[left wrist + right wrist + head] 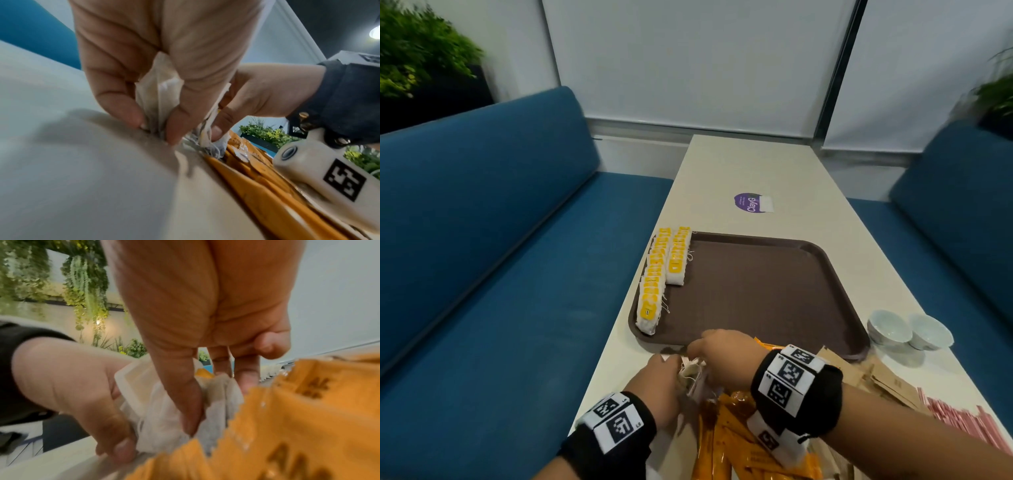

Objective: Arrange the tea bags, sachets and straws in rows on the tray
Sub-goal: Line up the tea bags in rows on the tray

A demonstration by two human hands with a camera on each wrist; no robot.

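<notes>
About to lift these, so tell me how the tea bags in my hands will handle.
The tea bags look soft and crumpled, so probably floppy and light. Loose strings suggest tangling. Left hand and right hand pinch thin paper; it may tear.

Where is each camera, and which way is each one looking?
Head: on the person's head, looking forward and down at the table and tray; both hands and wristbands show.
Left wrist: on the left wrist, looking along the left hand pinching tea bags; the right hand shows too.
Right wrist: on the right wrist, looking along the right hand's fingers at tea bags and orange sachets.
Shared: both wrist views show both hands on the tea bags.
</notes>
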